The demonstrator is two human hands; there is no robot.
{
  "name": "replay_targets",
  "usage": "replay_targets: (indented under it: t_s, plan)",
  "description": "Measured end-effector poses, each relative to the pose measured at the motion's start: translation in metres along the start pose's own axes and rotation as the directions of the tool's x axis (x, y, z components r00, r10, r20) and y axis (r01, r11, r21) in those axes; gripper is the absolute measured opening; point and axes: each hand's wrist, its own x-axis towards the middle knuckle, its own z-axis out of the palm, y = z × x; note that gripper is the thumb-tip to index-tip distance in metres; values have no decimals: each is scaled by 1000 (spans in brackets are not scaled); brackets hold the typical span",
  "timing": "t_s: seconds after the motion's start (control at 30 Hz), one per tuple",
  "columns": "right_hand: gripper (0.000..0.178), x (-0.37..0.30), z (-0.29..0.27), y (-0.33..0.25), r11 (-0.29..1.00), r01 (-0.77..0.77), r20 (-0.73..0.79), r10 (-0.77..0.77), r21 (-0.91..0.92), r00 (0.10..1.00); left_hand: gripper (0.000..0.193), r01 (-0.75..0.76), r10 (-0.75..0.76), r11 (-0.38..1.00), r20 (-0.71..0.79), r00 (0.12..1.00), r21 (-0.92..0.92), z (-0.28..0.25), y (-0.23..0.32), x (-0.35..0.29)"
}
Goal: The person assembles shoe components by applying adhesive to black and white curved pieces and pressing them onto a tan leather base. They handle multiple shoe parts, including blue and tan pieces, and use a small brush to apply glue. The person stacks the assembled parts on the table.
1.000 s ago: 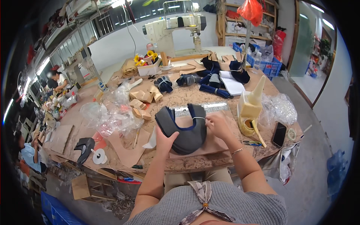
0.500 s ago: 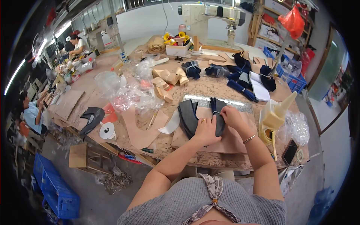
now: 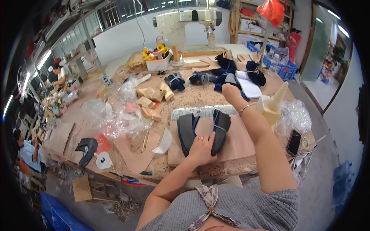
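A stack of dark grey and navy curved pieces, apparently shoe uppers (image 3: 222, 129), lies in a U shape on a tan sheet (image 3: 243, 140) near the front of the table. A thin light tie crosses its right arm. My left hand (image 3: 202, 148) grips the stack at its near, curved end, a ring on one finger. Farther off, my right hand (image 3: 232, 94) is raised forward with curled fingers, beside tied dark blue bundles (image 3: 227, 79) and an open notebook (image 3: 248, 84). Its fingertips are mostly hidden, so I cannot make out what they hold.
Behind the stack lies a speckled slab (image 3: 200, 111). Crumpled clear plastic (image 3: 115, 119) and tan wrapped bundles (image 3: 152, 94) lie left of it. A yellowish cone-topped bottle (image 3: 275, 102) and a phone (image 3: 294, 142) stand or lie at right. A sewing machine (image 3: 185, 29) is at the back.
My right hand has left the tie on the stack and moved forward toward the blue bundles. My left hand stays on the stack. The whole view has shifted somewhat.
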Motion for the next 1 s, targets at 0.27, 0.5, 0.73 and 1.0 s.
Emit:
replay_targets:
  t_s: [0.27,0.5,0.73,1.0]
  plan:
    - [20,32,26,80,488,-576,-104,814,656,571,96,-218,219,975,44,975,-40,-6,0,-13]
    - [26,-14,7,94,610,-742,428,613,278,664,97,-187,184,980,51,982,71,-10,15,-37]
    - [36,-127,-9,28,665,-312,83,354,679,932,68,15,-69,908,-113,991,-418,-33,-6,-24]
    - [20,-217,-59,-65,480,-319,163,339,817,926,75,1,-79,995,-750,656,-104,-82,-48,97]
